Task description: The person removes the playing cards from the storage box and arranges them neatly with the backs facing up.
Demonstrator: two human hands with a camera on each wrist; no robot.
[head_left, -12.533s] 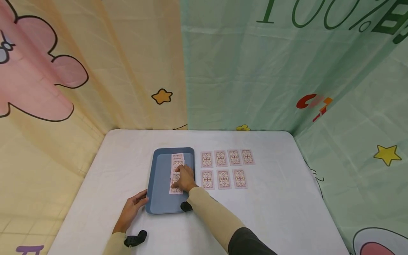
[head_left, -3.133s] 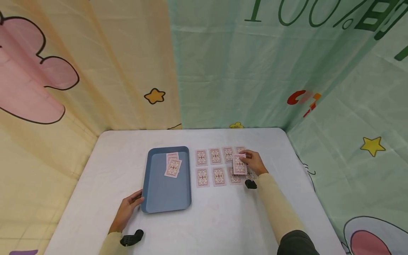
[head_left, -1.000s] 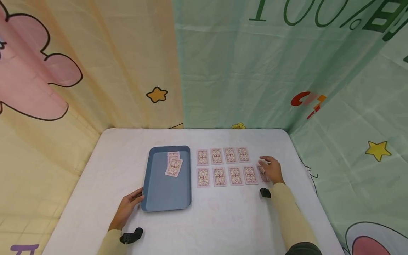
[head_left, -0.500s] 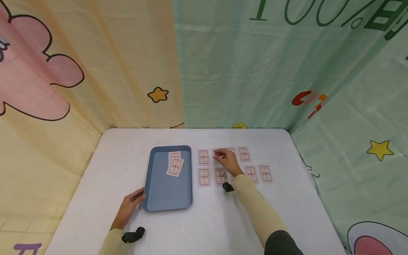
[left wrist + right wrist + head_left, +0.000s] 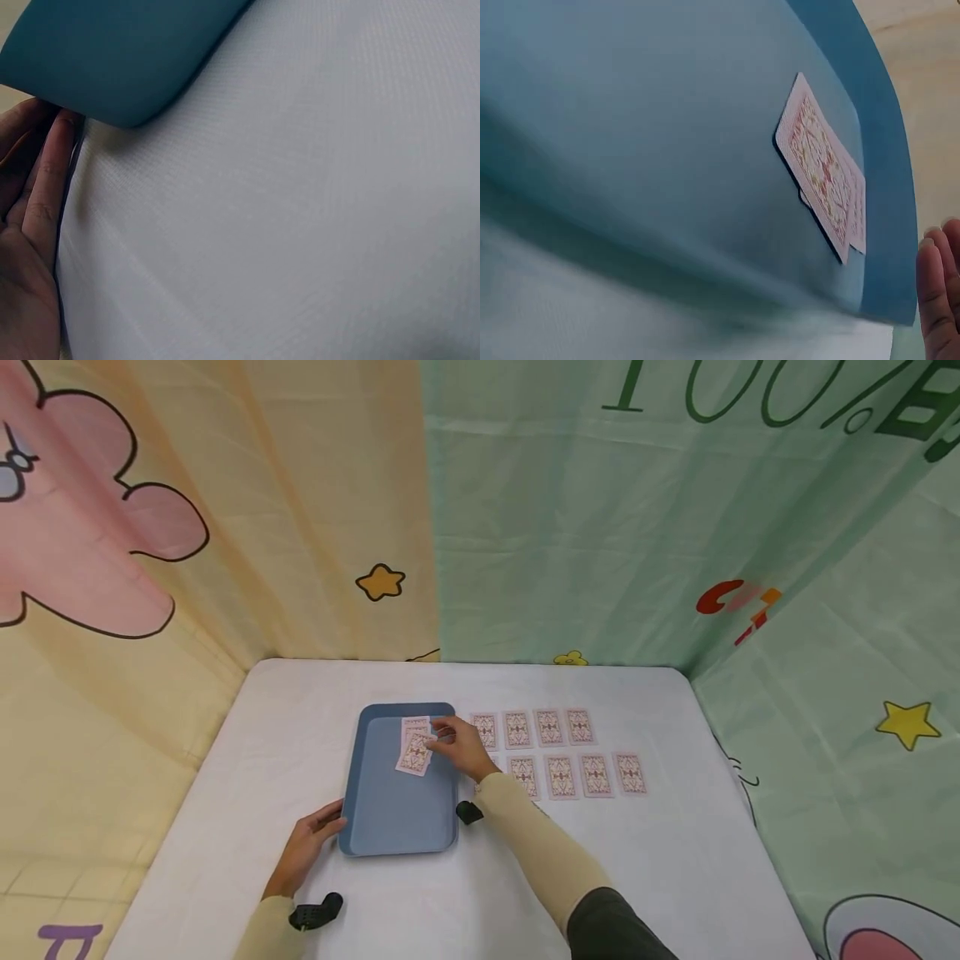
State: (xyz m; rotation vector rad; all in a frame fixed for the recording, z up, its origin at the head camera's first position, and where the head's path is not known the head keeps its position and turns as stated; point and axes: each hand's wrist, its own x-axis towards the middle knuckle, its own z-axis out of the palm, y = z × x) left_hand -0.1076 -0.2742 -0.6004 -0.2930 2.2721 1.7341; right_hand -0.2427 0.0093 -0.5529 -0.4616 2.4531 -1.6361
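Note:
The blue tray lies left of centre on the white table. In its upper part is a small overlapping pile of playing cards, backs up with a red pattern; the top one is tilted. My right hand hovers over the tray's right rim, thumb and fingertips right at the pile's right edge and nothing between them. The right wrist view shows straight fingers beyond the cards. My left hand rests against the tray's near left side; in the left wrist view its extended fingers reach the tray's edge.
Two rows of face-down playing cards lie on the table right of the tray. My right hand and sleeve partly cover the leftmost ones. Printed curtains stand behind and at both sides of the table.
The tray's pile has shrunk and the near row on the table has grown to the right. After laying a card at that row's right end, my right hand has moved left to the tray.

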